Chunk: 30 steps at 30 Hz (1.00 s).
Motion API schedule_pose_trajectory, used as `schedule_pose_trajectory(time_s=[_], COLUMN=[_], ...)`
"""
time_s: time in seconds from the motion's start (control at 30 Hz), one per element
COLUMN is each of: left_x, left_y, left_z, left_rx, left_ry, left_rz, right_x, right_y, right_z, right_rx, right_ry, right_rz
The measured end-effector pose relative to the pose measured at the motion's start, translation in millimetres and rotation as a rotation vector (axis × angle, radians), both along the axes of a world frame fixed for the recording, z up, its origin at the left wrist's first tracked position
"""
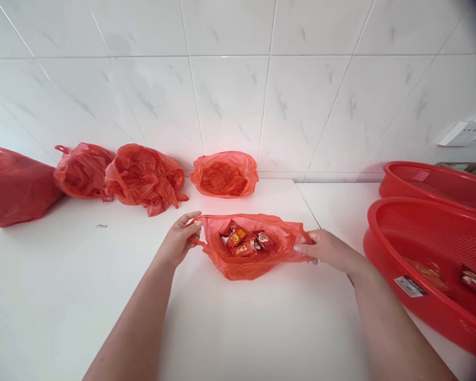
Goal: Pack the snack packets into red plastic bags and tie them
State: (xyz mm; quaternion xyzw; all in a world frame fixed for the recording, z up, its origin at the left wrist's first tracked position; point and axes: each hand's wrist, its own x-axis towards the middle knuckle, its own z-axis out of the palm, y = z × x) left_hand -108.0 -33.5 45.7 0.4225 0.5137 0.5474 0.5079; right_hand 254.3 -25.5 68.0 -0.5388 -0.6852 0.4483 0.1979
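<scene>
A thin red plastic bag (246,264) lies open on the white table (103,296) in front of me. Inside it are several small red snack packets (244,242). My left hand (179,239) pinches the bag's left handle. On the other side my right hand (325,248) grips the right handle. Both hands pull the mouth of the bag wide.
Several more red plastic bags line the tiled wall: one open (225,174), two crumpled (143,177) (83,169), one full at far left (11,185). Two red mesh baskets (424,233) stand at right, the nearer holding a few packets (474,279).
</scene>
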Motion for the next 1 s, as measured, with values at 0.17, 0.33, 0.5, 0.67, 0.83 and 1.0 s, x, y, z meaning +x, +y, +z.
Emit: schedule_pose_trajectory(time_s=[0.17, 0.33, 0.5, 0.67, 0.83, 1.0], left_x=[-5, 4, 30, 46, 60, 73], left_y=[-1, -11, -15, -2, -2, -13], left_z=[11.1, 42.1, 81.2, 115.3, 130.7, 129.4], left_rx=[0.21, 0.338, 0.451, 0.635, 0.685, 0.689], left_ry=[-0.294, -0.263, 0.289, 0.908, 0.739, 0.749], left_rz=[0.119, 0.084, 0.121, 0.422, 0.537, 0.486], right_x=[1, -4, -15, -37, -64, -89], right_y=[7, 9, 11, 30, 40, 17], right_z=[1.6, 4.3, 7.9, 37.4, 71.7, 81.2], right_rx=[0.255, 0.396, 0.483, 0.454, 0.442, 0.303], right_ry=[0.557, 0.953, 0.928, 0.932, 1.175, 1.214], right_rz=[-0.307, -0.367, -0.501, -0.52, -0.588, -0.281])
